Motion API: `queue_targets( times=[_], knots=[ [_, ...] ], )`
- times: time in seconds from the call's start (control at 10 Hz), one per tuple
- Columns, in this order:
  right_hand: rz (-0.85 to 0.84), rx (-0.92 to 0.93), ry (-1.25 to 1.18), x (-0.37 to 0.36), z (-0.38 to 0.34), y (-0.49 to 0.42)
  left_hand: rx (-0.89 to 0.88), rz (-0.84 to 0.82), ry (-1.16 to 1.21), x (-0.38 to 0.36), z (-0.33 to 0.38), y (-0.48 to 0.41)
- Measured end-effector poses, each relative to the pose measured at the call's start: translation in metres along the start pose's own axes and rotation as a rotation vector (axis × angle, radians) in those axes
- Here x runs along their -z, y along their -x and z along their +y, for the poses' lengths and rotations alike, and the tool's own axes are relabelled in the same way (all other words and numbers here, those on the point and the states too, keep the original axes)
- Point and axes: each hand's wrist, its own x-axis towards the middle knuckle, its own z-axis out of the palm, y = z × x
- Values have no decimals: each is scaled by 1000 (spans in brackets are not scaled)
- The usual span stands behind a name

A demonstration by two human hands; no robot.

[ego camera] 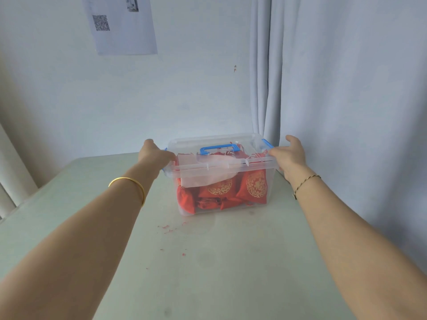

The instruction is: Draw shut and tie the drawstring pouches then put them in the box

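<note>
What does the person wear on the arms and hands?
The left forearm and right forearm are bare; no sleeves show. The left wrist carries a plain gold bangle, the right a thin dark cord bracelet. Neither the left hand nor the right hand is gloved.
</note>
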Motion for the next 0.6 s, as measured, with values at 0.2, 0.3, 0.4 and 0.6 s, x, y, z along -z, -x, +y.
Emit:
queue_targets(
  times=[0.2,0.3,0.4,0.6],
  knots=[
    [-5,70,109,0,-1,-2,-127,102,-222,-4,2,-2],
    [-1,117,171,-1,-3,-3,-141,108,-222,-6,2,-2],
    [-62,121,235,2,-7,4,-145,41,-178,-5,0,6],
    [43,406,-197,52,-64,27,-477,108,475,43,10,58]
  ],
)
